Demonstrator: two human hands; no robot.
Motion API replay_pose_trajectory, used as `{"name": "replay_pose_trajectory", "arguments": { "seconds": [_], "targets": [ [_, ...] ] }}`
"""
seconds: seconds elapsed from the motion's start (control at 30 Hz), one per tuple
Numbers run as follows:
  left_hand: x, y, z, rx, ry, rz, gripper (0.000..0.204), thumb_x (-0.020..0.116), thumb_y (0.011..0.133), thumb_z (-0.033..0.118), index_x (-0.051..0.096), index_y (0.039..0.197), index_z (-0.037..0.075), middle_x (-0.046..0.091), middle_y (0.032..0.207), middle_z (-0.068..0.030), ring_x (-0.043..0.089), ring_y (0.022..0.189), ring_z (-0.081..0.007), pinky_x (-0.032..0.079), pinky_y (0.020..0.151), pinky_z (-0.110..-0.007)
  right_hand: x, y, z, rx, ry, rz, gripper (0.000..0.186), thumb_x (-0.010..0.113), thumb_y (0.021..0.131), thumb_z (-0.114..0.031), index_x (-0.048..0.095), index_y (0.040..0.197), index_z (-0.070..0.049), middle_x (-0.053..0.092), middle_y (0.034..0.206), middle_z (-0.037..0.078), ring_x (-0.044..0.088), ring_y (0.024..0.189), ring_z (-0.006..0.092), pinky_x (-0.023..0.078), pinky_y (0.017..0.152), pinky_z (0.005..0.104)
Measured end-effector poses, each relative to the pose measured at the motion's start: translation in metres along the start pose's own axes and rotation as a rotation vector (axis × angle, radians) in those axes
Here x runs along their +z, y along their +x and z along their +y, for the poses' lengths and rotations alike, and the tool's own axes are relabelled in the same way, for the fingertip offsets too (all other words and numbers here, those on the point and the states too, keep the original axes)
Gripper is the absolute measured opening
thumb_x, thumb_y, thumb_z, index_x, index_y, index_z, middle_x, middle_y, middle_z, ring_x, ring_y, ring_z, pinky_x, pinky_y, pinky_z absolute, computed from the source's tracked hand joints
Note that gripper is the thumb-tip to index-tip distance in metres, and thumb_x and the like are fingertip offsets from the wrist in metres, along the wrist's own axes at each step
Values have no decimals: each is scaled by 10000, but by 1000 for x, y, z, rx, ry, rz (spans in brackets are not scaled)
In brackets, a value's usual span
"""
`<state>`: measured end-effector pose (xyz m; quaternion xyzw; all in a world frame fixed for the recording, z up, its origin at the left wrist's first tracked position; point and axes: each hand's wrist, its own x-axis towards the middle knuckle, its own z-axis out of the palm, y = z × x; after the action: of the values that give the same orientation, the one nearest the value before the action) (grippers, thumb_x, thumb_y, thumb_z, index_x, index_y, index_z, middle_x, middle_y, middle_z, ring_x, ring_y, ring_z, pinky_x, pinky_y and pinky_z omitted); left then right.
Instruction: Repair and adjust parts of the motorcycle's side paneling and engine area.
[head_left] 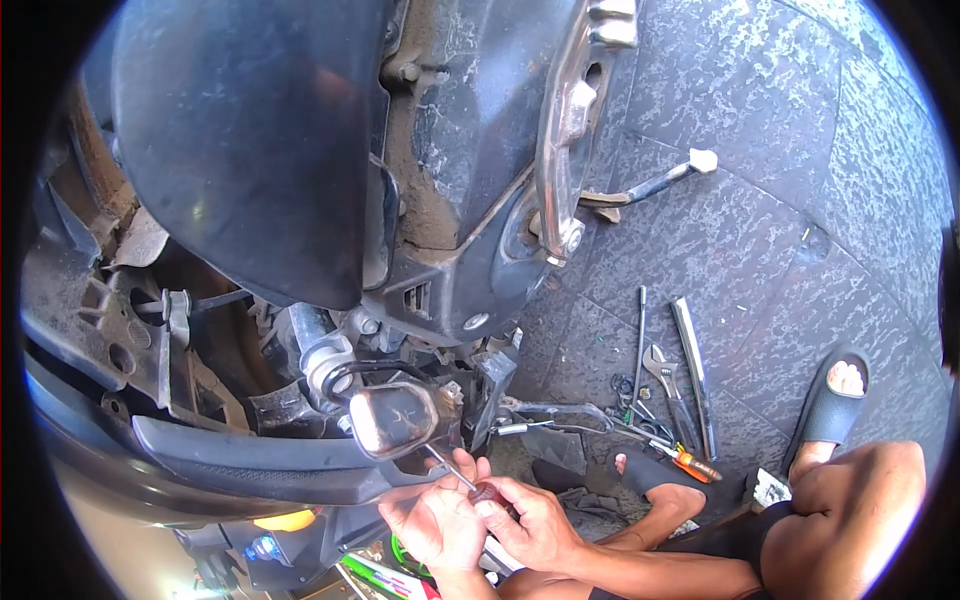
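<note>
At the lower middle, my right hand [535, 525] is closed around the dark reddish handle of a thin-shafted tool, probably a screwdriver [455, 472]. Its shaft slants up and left to a rounded, worn metal part [393, 420] on the motorcycle; the tip is hidden there. Beside the handle, my left hand [440, 528] is palm up with its fingers apart, under the shaft. Whether it bears on the shaft I cannot tell. Above that metal part, a black hose curves past a metal fitting [328, 365].
The large dark motorcycle body [250, 150] fills the upper left. A lever [650, 182] sticks out to its right. On the dark floor lie an adjustable wrench [672, 395], a metal bar [695, 375], a thin rod [642, 340] and an orange-handled tool [695, 466]. My sandalled foot [840, 395] is at right.
</note>
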<state>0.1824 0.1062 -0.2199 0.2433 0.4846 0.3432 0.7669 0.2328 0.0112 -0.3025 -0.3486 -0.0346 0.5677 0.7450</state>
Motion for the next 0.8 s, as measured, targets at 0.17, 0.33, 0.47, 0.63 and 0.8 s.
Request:
{"name": "replay_pose_trajectory", "arguments": {
  "seconds": [0.17,0.33,0.47,0.63,0.8],
  "targets": [
    [-4,4,2,-39,-17,-75,723,713,799,373,440,1296,-75,575,1263,-193,373,1335,-405,156,1153,-555,13,-5,-4,-26,-8,124,286,647,914,-210,632,1081,22,653,895,145,650,751,229,503,661,321],
    [-16,-5,17,-21,161,72,770,661,847,393,350,1382,-66,507,1354,-209,330,1369,-410,143,1164,-570,15,-5,-8,-14,23,127,312,671,898,-198,631,1116,20,656,915,140,648,761,218,502,668,312],
    [-56,-38,-18,382,682,230,660,462,947,417,451,1284,-150,520,1305,-289,544,1156,-396,407,1047,-489,6,6,-13,-21,-46,56,336,678,889,-220,634,1124,16,656,912,146,659,808,246,508,700,336],
    [-105,-43,-67,358,596,635,679,443,961,465,462,1273,-138,548,1276,-259,573,1094,-345,421,1025,-463,7,11,-31,117,34,111,239,754,765,-143,584,856,-1,580,795,107,600,690,224,495,646,313],
    [-98,-41,-72,309,435,711,669,450,958,469,463,1277,-119,551,1273,-249,571,1095,-336,425,1016,-456,13,19,-39,110,-85,120,381,824,708,-185,554,905,-1,576,791,137,592,704,251,494,650,358]
  ]
}}
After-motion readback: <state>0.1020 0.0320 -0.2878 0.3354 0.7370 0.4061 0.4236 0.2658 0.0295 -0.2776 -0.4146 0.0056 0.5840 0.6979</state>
